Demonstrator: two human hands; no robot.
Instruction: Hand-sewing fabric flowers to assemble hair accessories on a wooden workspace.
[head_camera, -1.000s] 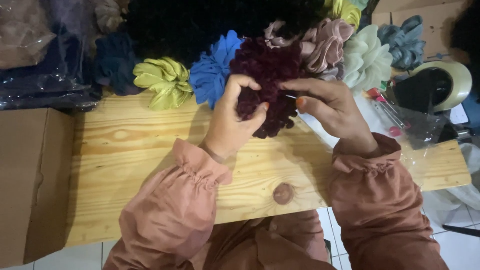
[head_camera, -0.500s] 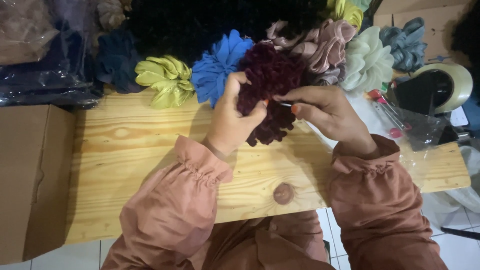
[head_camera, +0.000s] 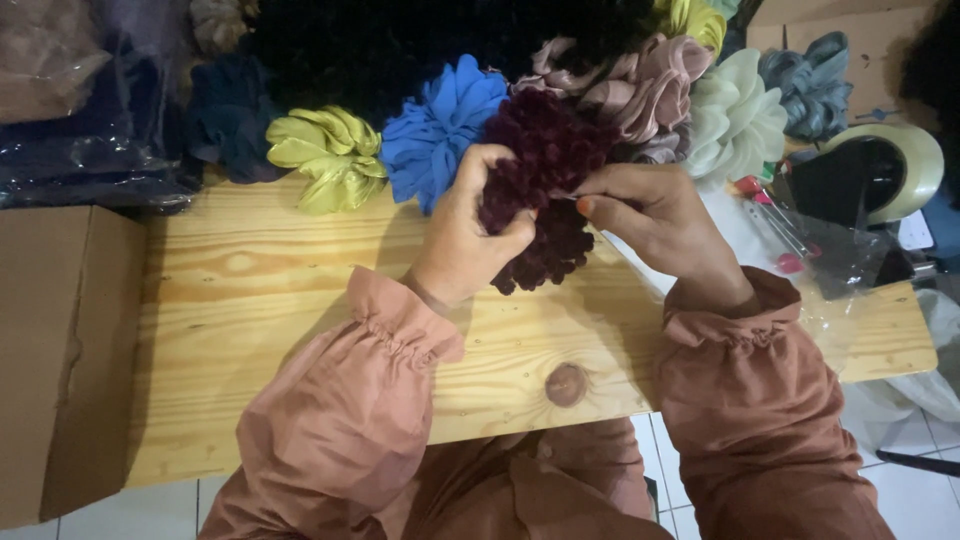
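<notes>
Holding our maroon scrunchie above the counter, left hand grips it; right hand fingers pinch its edge. Risk: fabric slipping if the pinch loosens.

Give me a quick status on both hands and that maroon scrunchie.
Left hand grips maroon scrunchie. Right hand pinches its edge. Blue scrunchie crowds close behind.
</notes>
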